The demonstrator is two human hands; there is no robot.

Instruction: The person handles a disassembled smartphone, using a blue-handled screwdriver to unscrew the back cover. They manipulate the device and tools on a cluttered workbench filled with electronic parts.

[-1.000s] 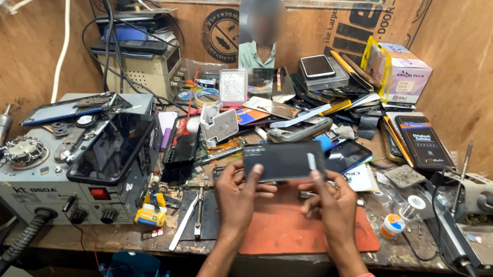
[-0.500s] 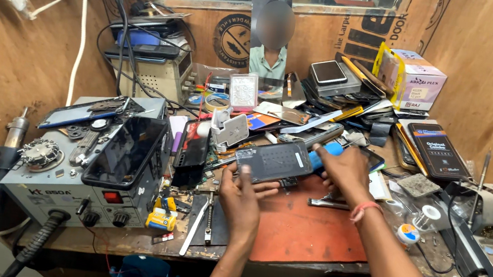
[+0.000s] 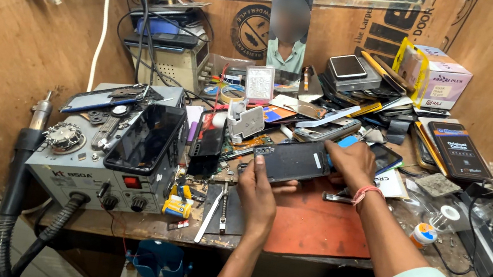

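In the head view, the left hand [image 3: 258,195] grips the near left edge of a dark phone [image 3: 291,161], thumb on its top face. The right hand [image 3: 352,164] clasps the phone's right end. The phone is held flat just above the far edge of the red mat [image 3: 318,227], whose middle lies bare below the forearms. Tweezers [image 3: 212,206] lie just left of the mat. Farther left stands a grey rework station [image 3: 92,166] with a black phone [image 3: 149,139] leaning on it. Clutter crowds the far side.

right hand [image 3: 349,162] now reaching farther out past phone's [image 3: 292,161] right end | left hand [image 3: 258,190] shifted under phone's left end
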